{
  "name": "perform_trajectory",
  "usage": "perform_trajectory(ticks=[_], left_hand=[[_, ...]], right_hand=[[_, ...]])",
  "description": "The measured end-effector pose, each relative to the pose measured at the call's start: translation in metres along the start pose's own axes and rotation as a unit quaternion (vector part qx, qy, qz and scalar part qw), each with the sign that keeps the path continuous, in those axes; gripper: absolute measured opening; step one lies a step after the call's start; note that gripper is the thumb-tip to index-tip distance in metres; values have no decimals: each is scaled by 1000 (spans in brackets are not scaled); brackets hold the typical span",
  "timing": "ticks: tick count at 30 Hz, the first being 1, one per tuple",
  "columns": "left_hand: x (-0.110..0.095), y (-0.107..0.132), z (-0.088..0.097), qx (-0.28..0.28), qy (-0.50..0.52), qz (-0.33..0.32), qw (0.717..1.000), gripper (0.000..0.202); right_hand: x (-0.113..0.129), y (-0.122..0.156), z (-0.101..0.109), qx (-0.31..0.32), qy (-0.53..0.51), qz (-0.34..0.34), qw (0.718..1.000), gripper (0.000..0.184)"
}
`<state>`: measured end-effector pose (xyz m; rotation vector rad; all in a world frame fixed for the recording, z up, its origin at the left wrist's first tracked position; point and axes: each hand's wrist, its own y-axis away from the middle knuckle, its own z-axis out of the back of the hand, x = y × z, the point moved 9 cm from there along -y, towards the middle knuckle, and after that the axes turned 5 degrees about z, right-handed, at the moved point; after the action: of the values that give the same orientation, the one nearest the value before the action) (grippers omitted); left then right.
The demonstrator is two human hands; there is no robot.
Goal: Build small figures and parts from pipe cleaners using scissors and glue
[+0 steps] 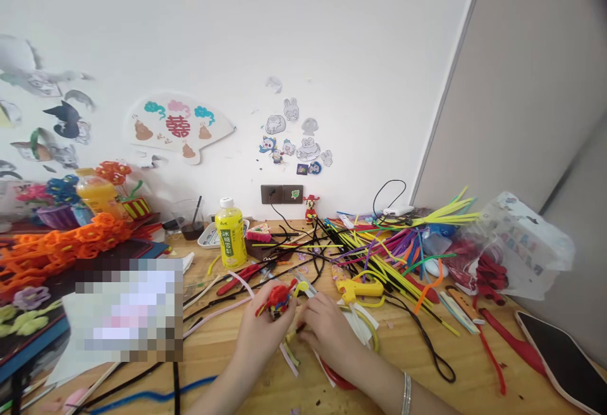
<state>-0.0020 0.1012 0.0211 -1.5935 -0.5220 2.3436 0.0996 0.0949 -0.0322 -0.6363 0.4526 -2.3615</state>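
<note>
Low centre, above the wooden table (398,342): small red, blue and yellow figure (279,300) held in the left hand (263,323), thumb and fingers closed round it, its top facing up, probably to keep the working side free. Right hand (327,328) just beside it, fingers curled inward near the figure's lower edge; a dark bit shows at the fingertips, but cannot tell whether it is gripped. Both hands sit close together, likely so one steadies while the other does fine work. Yellow glue gun (363,289) lies just beyond the right hand, seemingly parked within easy reach. Loose fuzzy stems (379,257) fan out behind, perhaps pushed back to leave elbow room. Yellow-labelled bottle (231,238) upright, well left of the stems; phone (562,355) flat at the far right edge, apart from the clutter.
</note>
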Motion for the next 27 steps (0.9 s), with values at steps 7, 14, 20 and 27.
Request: perform_trajectory(ticks=[7,14,20,27], left_hand=[[-6,2,9,-22,8,-2,1000,6],[-5,3,5,-16,4,-5,1000,5],[-6,5,-2,7,-31,-29,999,4],[-2,14,-25,106,2,-22,994,17]], right_hand=[[-30,11,24,-145,-163,-126,968,11],[-48,23,34,-207,-358,-214,885,28],[-45,23,23,-180,-453,-227,843,36],[-44,24,19,-187,-481,-251,819,33]])
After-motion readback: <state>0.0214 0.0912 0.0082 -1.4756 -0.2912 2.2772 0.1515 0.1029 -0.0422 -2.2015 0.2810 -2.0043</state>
